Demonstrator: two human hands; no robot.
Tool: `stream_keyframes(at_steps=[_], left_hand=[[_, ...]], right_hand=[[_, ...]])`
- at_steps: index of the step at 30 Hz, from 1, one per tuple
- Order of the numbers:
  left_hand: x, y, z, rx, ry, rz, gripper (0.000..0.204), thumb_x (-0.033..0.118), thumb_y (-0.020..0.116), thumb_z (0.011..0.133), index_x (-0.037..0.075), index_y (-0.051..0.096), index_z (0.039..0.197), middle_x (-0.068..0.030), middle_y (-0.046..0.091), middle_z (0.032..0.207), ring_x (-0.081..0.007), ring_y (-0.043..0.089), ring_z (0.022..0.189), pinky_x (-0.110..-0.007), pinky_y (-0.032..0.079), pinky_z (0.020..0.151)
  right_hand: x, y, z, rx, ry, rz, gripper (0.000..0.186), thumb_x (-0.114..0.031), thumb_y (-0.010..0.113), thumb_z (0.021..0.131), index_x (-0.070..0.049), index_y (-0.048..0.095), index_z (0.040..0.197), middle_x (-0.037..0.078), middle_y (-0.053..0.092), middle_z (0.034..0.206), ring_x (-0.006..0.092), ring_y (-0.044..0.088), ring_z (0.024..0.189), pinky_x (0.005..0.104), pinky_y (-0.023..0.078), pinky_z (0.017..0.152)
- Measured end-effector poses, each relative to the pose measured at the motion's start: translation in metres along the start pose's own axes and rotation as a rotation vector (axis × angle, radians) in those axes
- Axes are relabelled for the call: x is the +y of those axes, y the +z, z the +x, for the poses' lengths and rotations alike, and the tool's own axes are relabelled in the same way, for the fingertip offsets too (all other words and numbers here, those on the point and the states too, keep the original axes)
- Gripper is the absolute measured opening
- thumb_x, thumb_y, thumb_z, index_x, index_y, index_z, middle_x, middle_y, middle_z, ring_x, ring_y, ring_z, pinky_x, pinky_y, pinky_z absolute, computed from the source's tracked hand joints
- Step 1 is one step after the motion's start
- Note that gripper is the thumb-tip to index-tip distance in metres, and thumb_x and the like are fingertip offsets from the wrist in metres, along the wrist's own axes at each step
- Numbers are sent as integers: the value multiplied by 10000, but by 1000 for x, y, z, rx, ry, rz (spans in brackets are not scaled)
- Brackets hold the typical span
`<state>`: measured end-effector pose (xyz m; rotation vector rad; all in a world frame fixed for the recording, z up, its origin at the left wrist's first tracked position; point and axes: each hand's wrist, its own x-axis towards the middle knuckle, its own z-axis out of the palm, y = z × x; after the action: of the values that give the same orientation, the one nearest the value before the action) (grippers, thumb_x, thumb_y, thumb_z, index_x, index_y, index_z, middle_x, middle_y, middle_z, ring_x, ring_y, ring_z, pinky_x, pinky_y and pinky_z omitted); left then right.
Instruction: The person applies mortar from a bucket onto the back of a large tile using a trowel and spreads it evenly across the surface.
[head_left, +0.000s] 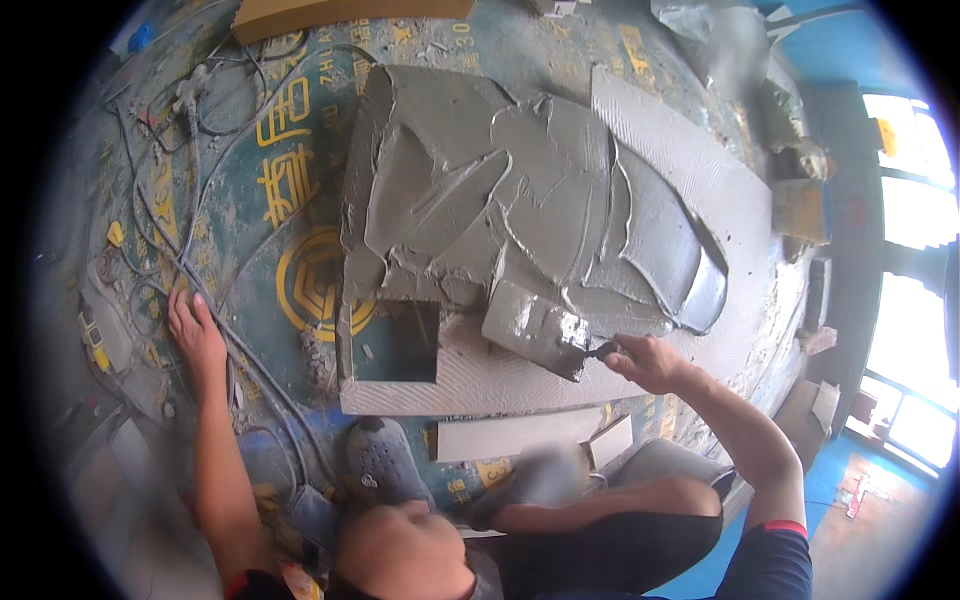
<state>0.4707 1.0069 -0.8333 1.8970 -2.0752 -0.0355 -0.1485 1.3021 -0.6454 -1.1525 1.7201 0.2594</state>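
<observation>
A large tile [690, 150], ribbed back facing up, lies on the floor under a thick coat of wet grey mortar [550, 190]. A square cut-out [405, 340] opens near its lower left corner. My right hand [648, 362] is closed round the dark handle of a trowel [535, 330]. The trowel's flat blade, smeared with mortar, is over the tile's near edge, beside a strip of bare ribbed surface. Off to the left, my left hand [195, 325] rests with fingers stretched out at the grey cables [185, 260] on the floor; it holds nothing that I can see.
Green floor sheeting [320, 180] with yellow print lies underneath, strewn with debris. Two pale offcuts [520, 436] sit between the tile and my feet. A yellow-and-grey tool [95, 340] is at far left, a cardboard box [340, 15] at the far edge, windows at right.
</observation>
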Motion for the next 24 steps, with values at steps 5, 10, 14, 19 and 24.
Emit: stream_keyframes(at_steps=[5,10,14,19,24], left_hand=[[7,-28,-9,-33,-13,209,532,414,429,1047,-23,519,1336,-196,482,1443,-385,432,1335,-461,333,1102],[111,-81,-103,-139,-137,-428,422,286,540,1030,-19,533,1322,-198,578,1331,-312,554,1239,-404,414,1047],[194,-150,-216,-673,-383,-791,177,187,616,978,22,671,948,-19,658,795,-97,588,753,-266,483,715],[226,-180,-256,-1065,-501,-1091,149,146,597,972,25,661,1029,-33,679,974,-86,591,825,-244,472,754],[233,-219,-270,-1415,-796,-1074,171,166,597,979,45,656,1084,-25,663,990,-90,586,853,-240,468,799]], right_hand=[[9,43,-12,-32,-141,-165,548,-616,546,933,-79,594,1030,188,675,794,463,649,793,522,522,716],[26,-13,21,483,-244,-439,532,-651,572,900,-120,593,931,126,692,770,332,683,608,479,540,516],[-1,-72,58,463,-204,-142,618,-647,516,942,-40,631,939,203,688,800,400,676,731,497,537,690],[-43,-73,68,187,-372,-131,629,-599,491,978,1,677,974,258,683,861,413,669,849,475,521,801],[-29,-32,47,71,-430,-173,628,-608,488,975,-7,669,992,248,690,871,430,668,866,489,524,796]])
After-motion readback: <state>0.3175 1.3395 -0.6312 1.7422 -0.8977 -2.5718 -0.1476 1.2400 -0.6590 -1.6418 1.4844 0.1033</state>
